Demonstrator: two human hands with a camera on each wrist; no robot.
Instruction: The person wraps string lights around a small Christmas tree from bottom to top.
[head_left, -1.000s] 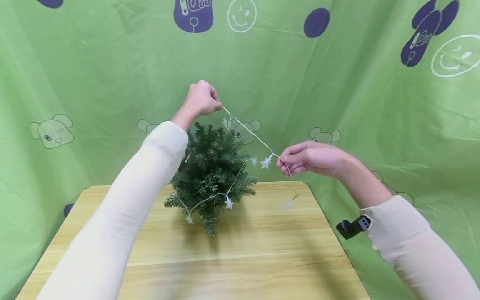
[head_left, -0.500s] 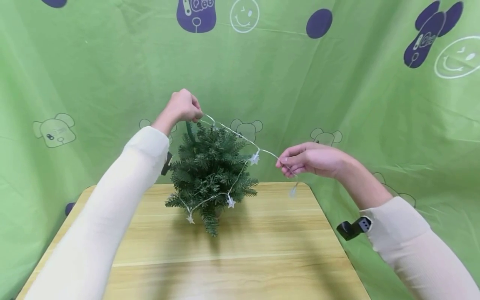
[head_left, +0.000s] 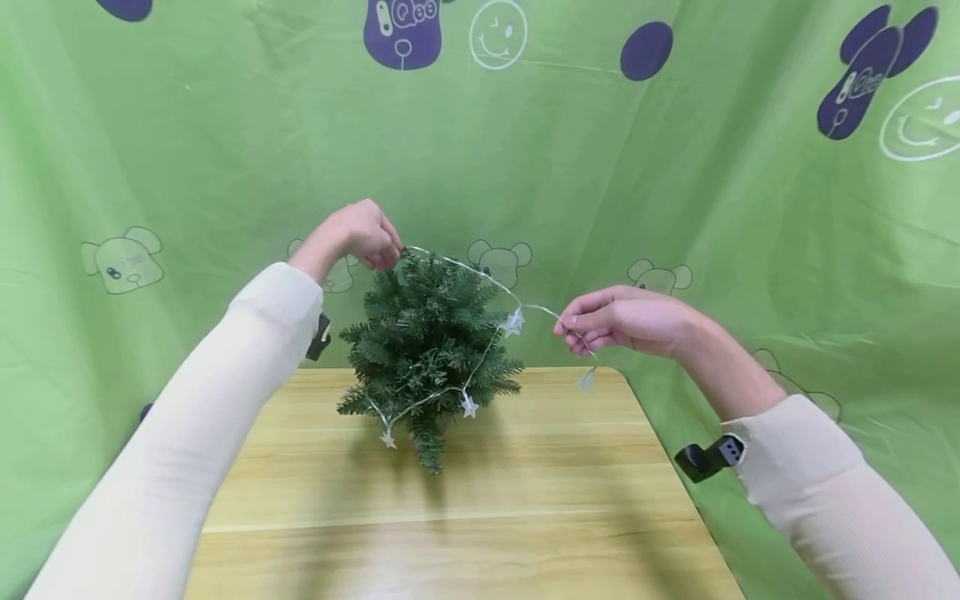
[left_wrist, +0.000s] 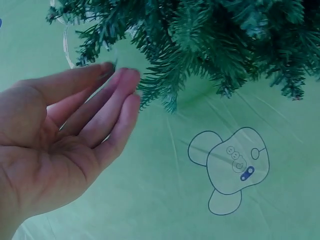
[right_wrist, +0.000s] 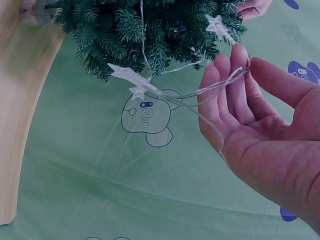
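A small green artificial Christmas tree [head_left: 431,342] stands toward the table's far side. A string of clear star lights [head_left: 513,322] crosses its lower front, climbs its right side and continues over the top. My left hand [head_left: 366,233] is at the upper left of the tree, pinching the wire between thumb and fingertips; in the left wrist view the hand [left_wrist: 75,120] is beside the branches. Out to the right, my right hand [head_left: 626,321] pinches another stretch of wire, from which a star dangles. Wire strands cross the right fingers [right_wrist: 242,100] in the right wrist view.
The tree rises from a light wooden table [head_left: 450,533] with rounded far corners. A green printed cloth [head_left: 225,158] hangs close behind and to both sides. Small black devices stick out at the right cuff [head_left: 780,450] and left cuff [head_left: 281,292].
My left hand has moved left and down, drawing the wire from above the tree onto its upper branches. My right hand has stayed nearly in place, still pinching the wire.
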